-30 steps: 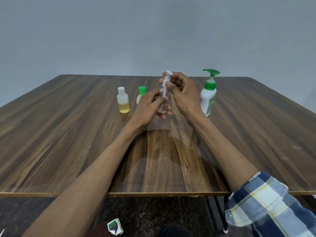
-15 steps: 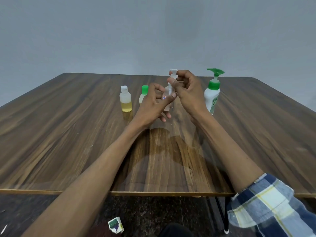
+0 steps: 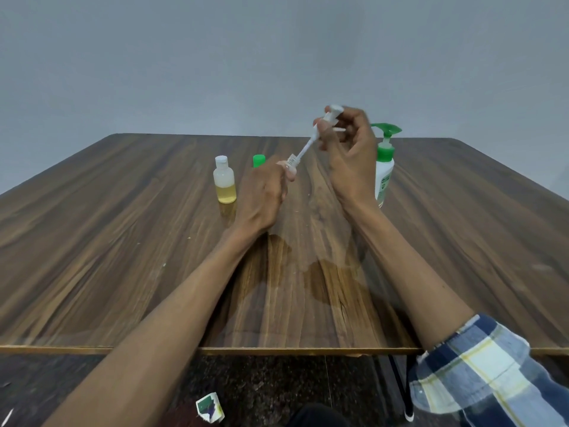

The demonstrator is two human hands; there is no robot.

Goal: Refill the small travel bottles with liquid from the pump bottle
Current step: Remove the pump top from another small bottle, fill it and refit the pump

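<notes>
My left hand [image 3: 264, 192] grips a small clear travel bottle [image 3: 292, 164], mostly hidden by the fingers; only its open neck shows. My right hand [image 3: 348, 149] pinches the bottle's white spray-pump top [image 3: 331, 117], raised above the bottle, with its thin dip tube [image 3: 304, 151] slanting down toward the neck. The white pump bottle with a green pump [image 3: 385, 167] stands just right of my right hand. A small bottle with yellow liquid and a white cap [image 3: 225, 184] stands left of my left hand. A green-capped small bottle [image 3: 259, 160] peeks out behind my left hand.
The wooden table [image 3: 123, 241] stretches wide on both sides, its front edge near my elbows. A small scrap of printed packaging [image 3: 210, 412] lies on the dark floor below the table edge.
My right hand has lifted the spray-pump top up and to the right, drawing the dip tube out of the small bottle. My left hand has lowered slightly with the bottle.
</notes>
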